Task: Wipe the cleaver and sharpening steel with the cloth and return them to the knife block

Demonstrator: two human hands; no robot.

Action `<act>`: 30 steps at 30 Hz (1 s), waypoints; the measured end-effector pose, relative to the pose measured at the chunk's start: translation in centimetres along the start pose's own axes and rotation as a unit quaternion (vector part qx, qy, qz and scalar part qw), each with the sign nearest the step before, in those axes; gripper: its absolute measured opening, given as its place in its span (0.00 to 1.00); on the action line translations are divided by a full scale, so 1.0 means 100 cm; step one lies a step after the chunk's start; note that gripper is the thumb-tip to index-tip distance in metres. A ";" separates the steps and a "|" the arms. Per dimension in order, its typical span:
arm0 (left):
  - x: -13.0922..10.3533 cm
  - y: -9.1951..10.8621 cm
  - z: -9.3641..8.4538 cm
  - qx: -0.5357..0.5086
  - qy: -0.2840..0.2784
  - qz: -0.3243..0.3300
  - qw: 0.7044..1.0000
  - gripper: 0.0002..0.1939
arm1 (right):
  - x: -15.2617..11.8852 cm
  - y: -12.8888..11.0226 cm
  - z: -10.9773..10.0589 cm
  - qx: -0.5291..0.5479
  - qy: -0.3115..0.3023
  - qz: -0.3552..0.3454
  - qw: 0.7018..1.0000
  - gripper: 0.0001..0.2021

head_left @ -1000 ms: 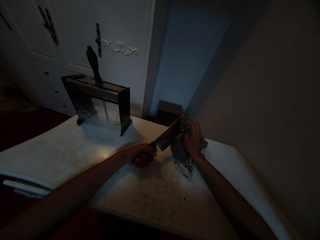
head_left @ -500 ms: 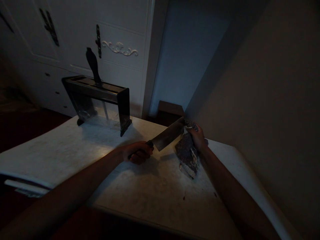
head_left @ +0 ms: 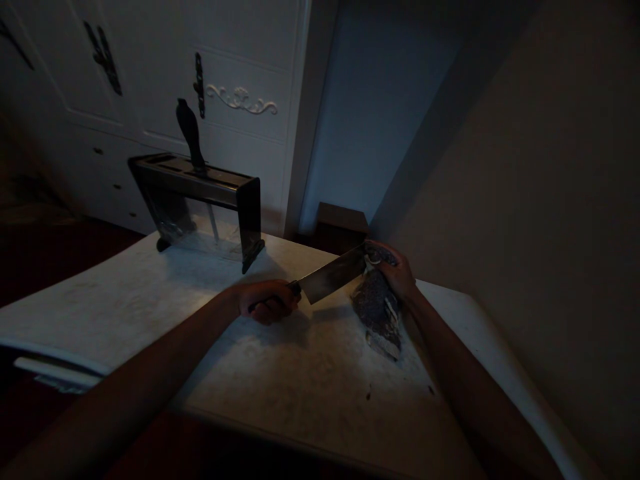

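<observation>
Two hands worked above a pale table (head_left: 300, 393), light poor. Left hand (head_left: 269, 301) was clenched round the handle of a broad knife (head_left: 333, 272), its fingers covering most of that handle. Right hand (head_left: 400, 272) gripped a dark, rumpled cloth (head_left: 375, 307) over the table's far right part; its folds under the palm were hidden. Blade's far end met the cloth, tip obscured. Both forearms ran toward the frame's lower part, elbows out of view. Brown box (head_left: 343, 215) beyond the table edge: partly hidden, contents indiscernible.

Left fingers (head_left: 276, 311) and right fingers (head_left: 391, 269) curled, arms (head_left: 170, 353) outstretched.
</observation>
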State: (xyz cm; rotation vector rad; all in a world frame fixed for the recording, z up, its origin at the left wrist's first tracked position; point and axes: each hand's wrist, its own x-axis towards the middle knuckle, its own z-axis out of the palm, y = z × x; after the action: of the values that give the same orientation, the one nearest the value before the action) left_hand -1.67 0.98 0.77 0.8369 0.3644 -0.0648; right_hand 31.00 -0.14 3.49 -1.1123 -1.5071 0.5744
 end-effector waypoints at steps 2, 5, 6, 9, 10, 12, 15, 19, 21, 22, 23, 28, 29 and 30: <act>-0.001 0.000 0.001 0.006 0.015 0.001 1.000 0.08 | 0.000 0.000 0.000 -0.003 -0.016 -0.008 1.000 0.18; -0.001 0.000 0.002 0.013 0.028 0.012 0.999 0.09 | 0.000 0.005 0.001 -0.004 -0.008 -0.014 1.000 0.18; 0.000 0.000 0.002 0.014 0.030 0.014 0.999 0.09 | -0.001 0.007 0.002 -0.005 -0.002 -0.013 1.000 0.18; 0.001 0.000 0.003 0.016 0.038 0.017 0.999 0.10 | -0.002 0.011 0.005 -0.006 0.017 0.000 1.000 0.19; 0.001 0.000 0.003 0.017 0.040 0.017 0.999 0.10 | -0.002 0.012 0.006 -0.006 0.022 0.006 1.000 0.19; 0.000 -0.001 0.003 0.012 0.039 0.021 0.999 0.10 | -0.003 0.012 0.008 -0.006 0.031 0.020 0.999 0.20; 0.000 -0.001 0.002 -0.004 0.027 0.030 0.999 0.08 | -0.003 0.014 0.009 -0.004 0.041 0.045 0.998 0.21; -0.001 -0.002 0.000 -0.016 0.012 0.037 0.999 0.10 | -0.003 0.022 0.007 0.018 0.063 0.084 0.994 0.24; -0.001 -0.001 -0.001 -0.021 0.008 0.039 0.999 0.09 | -0.003 0.027 0.006 0.038 0.067 0.102 0.992 0.25; -0.002 -0.001 0.000 -0.023 0.005 0.039 0.999 0.09 | -0.003 0.029 0.005 0.048 0.067 0.109 0.991 0.25; -0.002 -0.001 0.000 -0.026 0.003 0.038 0.999 0.09 | -0.003 0.030 0.005 0.057 0.068 0.112 0.990 0.26; -0.001 0.002 0.006 -0.039 0.035 0.038 0.998 0.10 | -0.001 0.027 0.010 0.071 0.092 0.108 0.987 0.22; 0.000 0.003 0.007 -0.035 0.050 0.037 0.997 0.12 | -0.001 0.026 0.011 0.071 0.098 0.109 0.987 0.21; 0.001 0.004 0.008 -0.027 0.064 0.035 0.997 0.14 | -0.001 0.024 0.012 0.072 0.104 0.111 0.986 0.20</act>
State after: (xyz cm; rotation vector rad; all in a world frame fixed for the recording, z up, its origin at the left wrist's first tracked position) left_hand -1.25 0.65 1.46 0.8022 0.4556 0.0643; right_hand 30.61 1.10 1.13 -1.1959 -1.1515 0.6860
